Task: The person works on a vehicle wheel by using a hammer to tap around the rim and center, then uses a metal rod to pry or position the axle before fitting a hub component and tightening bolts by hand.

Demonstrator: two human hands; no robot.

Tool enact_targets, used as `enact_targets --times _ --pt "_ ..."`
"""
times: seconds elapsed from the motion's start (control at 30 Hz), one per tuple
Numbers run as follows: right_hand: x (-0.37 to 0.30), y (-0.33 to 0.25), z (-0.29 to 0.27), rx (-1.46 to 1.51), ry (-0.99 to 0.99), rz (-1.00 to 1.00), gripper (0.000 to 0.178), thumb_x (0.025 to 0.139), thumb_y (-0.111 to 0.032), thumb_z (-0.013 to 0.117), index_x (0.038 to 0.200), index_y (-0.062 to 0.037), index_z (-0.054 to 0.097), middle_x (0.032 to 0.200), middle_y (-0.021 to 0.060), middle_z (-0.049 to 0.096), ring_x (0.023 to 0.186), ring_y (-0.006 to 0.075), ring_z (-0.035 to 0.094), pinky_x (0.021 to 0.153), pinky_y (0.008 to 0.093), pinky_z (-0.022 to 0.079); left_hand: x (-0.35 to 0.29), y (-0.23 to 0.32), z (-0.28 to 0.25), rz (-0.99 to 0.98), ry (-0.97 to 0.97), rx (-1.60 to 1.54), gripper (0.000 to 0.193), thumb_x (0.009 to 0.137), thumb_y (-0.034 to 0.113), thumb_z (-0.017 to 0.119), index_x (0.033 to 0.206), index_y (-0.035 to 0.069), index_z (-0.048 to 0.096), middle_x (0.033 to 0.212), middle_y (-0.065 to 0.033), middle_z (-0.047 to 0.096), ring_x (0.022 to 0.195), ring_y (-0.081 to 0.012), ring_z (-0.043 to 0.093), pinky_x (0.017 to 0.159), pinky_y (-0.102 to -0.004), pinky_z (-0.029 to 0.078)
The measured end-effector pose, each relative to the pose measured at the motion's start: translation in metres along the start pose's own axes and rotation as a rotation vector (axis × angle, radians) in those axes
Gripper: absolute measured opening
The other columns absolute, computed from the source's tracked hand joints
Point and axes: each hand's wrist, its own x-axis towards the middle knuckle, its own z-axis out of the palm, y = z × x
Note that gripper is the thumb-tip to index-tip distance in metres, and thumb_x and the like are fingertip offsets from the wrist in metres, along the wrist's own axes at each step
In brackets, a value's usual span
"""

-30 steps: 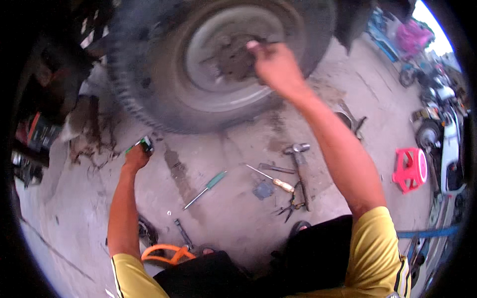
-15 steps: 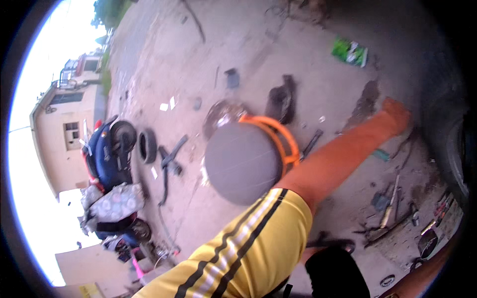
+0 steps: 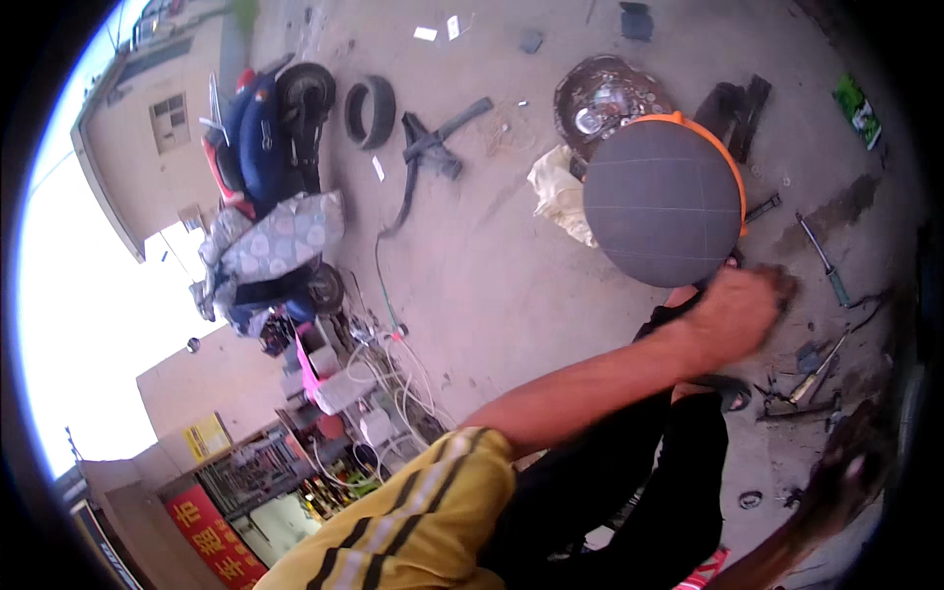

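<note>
My left hand point(image 3: 739, 310), on a bare forearm below a yellow striped sleeve, is in the air above my dark-trousered legs, just below a round stool. Motion smears its fingers, and I can make out nothing held in it. The stool has a grey padded seat point(image 3: 664, 206) with an orange rim. Deep in shadow at the lower right is my right hand point(image 3: 851, 467), dark and blurred; its fingers are unclear. Nearest to it are a screwdriver point(image 3: 816, 372) with a pale handle and other hand tools on the ground. A green-handled tool point(image 3: 834, 275) lies farther up.
Beyond the stool sit a round metal basin point(image 3: 610, 98) with small parts and a crumpled pale cloth point(image 3: 562, 192). A tyre point(image 3: 370, 113), black rubber strips point(image 3: 431, 147) and a blue scooter point(image 3: 264, 138) are to the left. Pale hoses point(image 3: 418, 379) trail near a shopfront. A green packet point(image 3: 857, 111) lies far right.
The view has swung, shifting the stool up and right and bringing a shopfront into sight. My left hand has come back from beside a large tyre toward my legs. My right hand now shows.
</note>
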Motion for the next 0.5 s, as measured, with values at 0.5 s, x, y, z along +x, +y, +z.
enact_targets --times 0.5 --pt "-0.227 -0.387 0.119 0.283 -1.176 -0.895 0.036 0.08 -0.009 0.069 0.111 -0.0107 0.052 0.086 0.0062 0.056 0.071 0.0182 0.054 0.064 0.0332 0.047 -0.446 0.032 -0.165 -0.903 -0.109 -0.046 0.025 0.091 0.02 0.053 0.112 0.009 0.058 0.102 -0.014 0.062 0.091 -0.0332 0.062 0.075 -0.0447 0.052"
